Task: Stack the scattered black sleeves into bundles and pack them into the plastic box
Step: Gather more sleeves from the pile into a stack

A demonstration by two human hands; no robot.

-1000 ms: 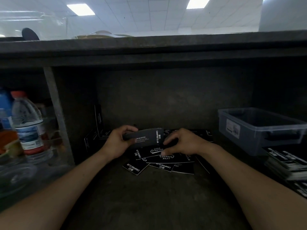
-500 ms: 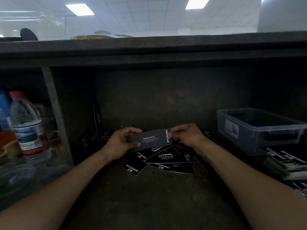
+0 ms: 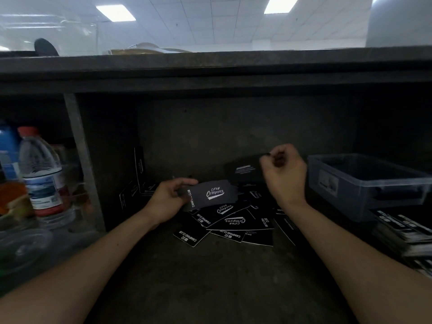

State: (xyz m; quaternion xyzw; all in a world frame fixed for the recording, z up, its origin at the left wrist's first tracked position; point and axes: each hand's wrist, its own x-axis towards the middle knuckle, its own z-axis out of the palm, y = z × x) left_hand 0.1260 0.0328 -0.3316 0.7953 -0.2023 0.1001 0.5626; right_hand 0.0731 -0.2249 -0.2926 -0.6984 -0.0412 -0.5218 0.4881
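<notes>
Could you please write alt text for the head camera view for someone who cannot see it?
Under a dark counter, the left hand holds a small bundle of black sleeves while the right hand lifts a single sleeve above the scattered sleeves. A clear plastic box sits to the right.

The right hand [image 3: 284, 170] has lifted away toward the plastic box [image 3: 364, 183], apparently pinching one blurred sleeve [image 3: 243, 170]; the left hand [image 3: 167, 198] now holds the bundle [image 3: 210, 194] alone.
</notes>
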